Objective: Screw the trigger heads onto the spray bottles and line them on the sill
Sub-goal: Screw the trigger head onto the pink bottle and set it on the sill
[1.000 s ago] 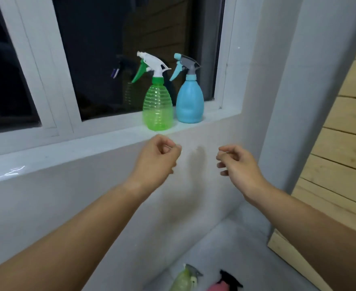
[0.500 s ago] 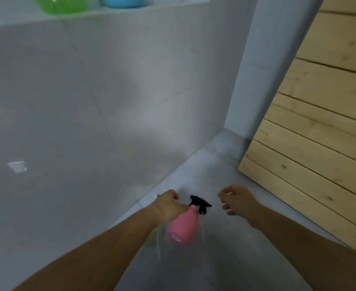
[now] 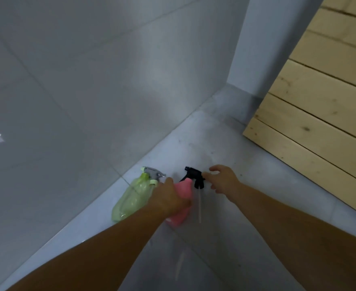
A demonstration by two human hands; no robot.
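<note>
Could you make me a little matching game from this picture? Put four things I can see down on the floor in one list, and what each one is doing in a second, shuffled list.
Things:
1. pink bottle
2. pale green bottle
3. black trigger head
4. wooden planks

States:
A. lying untouched on the floor beside the wall
B. touched by the right hand's fingertips
C. gripped around its body by the left hand
D. standing at the right of the view

Pairs: 1-C, 2-A, 3-B, 4-D
</note>
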